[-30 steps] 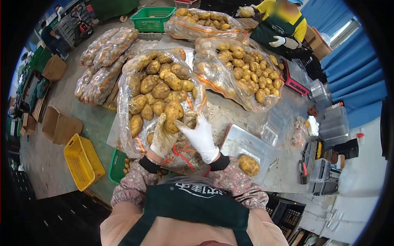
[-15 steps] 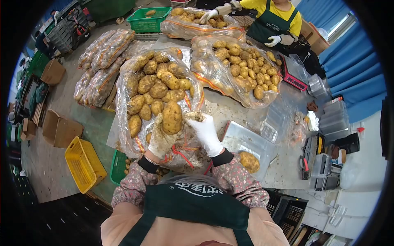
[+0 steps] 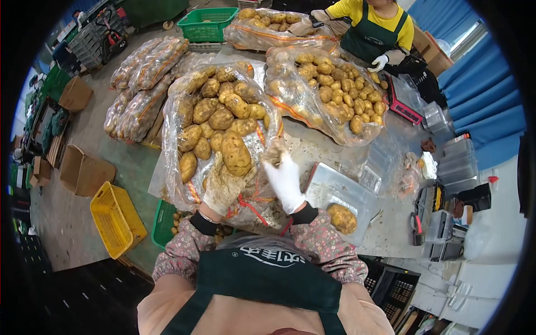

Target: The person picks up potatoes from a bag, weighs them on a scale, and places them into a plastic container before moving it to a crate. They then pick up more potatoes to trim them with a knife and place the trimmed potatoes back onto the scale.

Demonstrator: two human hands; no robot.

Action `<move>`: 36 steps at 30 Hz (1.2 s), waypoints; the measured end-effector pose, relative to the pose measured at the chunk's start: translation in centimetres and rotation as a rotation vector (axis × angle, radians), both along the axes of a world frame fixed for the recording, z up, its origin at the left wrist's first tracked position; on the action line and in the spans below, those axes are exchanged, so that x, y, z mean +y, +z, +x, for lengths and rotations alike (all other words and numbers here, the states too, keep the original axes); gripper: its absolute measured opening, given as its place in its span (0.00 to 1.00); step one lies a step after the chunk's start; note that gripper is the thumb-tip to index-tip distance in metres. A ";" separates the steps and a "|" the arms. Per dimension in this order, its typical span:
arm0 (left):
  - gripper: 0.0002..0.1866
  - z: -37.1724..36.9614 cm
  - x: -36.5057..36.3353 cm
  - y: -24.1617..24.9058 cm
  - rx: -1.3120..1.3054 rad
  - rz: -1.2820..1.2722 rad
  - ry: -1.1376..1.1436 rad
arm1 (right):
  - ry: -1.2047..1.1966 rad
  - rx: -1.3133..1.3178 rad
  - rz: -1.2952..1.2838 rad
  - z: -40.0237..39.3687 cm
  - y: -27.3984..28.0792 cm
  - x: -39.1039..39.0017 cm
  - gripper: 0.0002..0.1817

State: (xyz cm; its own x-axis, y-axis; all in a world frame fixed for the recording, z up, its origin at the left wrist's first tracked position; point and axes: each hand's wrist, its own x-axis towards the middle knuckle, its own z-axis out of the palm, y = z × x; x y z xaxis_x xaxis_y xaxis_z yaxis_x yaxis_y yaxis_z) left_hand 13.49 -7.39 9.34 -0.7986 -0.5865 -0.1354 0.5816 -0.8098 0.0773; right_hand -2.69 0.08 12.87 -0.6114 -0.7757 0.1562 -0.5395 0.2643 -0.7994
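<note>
My left hand (image 3: pixel 224 187), in a soil-stained glove, is closed around a large potato (image 3: pixel 236 153) held upright above the bag's near side. To its right is my right hand (image 3: pixel 285 181), its white glove dirty at the fingertips. Those fingers are curled together beside the bag's edge, apart from the potato; whether they pinch anything is hidden. Just beyond both hands lies an open clear plastic bag (image 3: pixel 176 123) full of potatoes (image 3: pixel 220 118), with red string at its near end. One more potato (image 3: pixel 341 218) rests on the scale's metal plate (image 3: pixel 319 192) at my right.
A second open potato bag (image 3: pixel 335 134) lies at the back right, near a co-worker (image 3: pixel 371 34) in a yellow top. Full bags (image 3: pixel 146 70) are stacked left. A yellow crate (image 3: pixel 117 220) and cardboard box (image 3: pixel 84 170) stand on the floor. Plastic containers (image 3: pixel 455 159) line the right.
My right hand has moved slightly right, away from the large potato. The potato has turned a little in my left hand. The co-worker's hands have shifted.
</note>
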 end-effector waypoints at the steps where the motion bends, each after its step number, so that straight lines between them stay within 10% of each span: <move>1: 0.28 -0.1 0.1 -1.0 -0.127 -0.171 0.055 | 0.042 -0.099 -0.056 1.2 1.1 0.1 0.26; 6: 0.31 -0.5 0.5 1.2 -0.010 -0.096 -0.037 | 0.127 0.117 -0.065 4.1 2.0 0.7 0.30; 18: 0.28 0.5 0.3 2.7 0.062 -0.224 -0.047 | 0.274 -0.278 -0.257 3.6 2.4 0.7 0.20; 20: 0.24 1.0 0.2 0.7 -0.863 -1.283 0.218 | 0.310 -0.440 -0.269 3.6 1.2 0.5 0.16; 26: 0.30 1.7 1.1 2.2 -1.103 -1.624 0.410 | 0.353 -0.614 -0.224 3.4 2.7 0.6 0.11; 30: 0.31 1.4 1.3 3.0 -1.028 -1.655 0.245 | 0.191 -0.745 -0.426 0.7 6.5 0.8 0.10; 32: 0.32 1.1 1.8 2.3 -0.631 -0.798 0.153 | 0.058 -0.691 -0.499 -0.4 8.5 1.2 0.10; 33: 0.32 1.2 1.8 1.9 -0.624 -0.802 0.138 | 0.043 -0.686 -0.504 -0.8 8.0 1.1 0.10; 36: 0.35 1.7 1.5 0.9 -0.618 -0.787 0.131 | -0.007 0.286 -0.523 -3.0 2.3 0.2 0.16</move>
State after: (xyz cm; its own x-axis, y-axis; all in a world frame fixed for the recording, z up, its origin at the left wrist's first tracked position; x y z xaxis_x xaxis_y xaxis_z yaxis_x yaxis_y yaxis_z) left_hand 15.16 -5.90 10.25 -0.6427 -0.7651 -0.0402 0.3393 -0.3313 0.8804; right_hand -5.65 0.25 15.20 -0.4936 -0.5472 0.6760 -0.7526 -0.1209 -0.6473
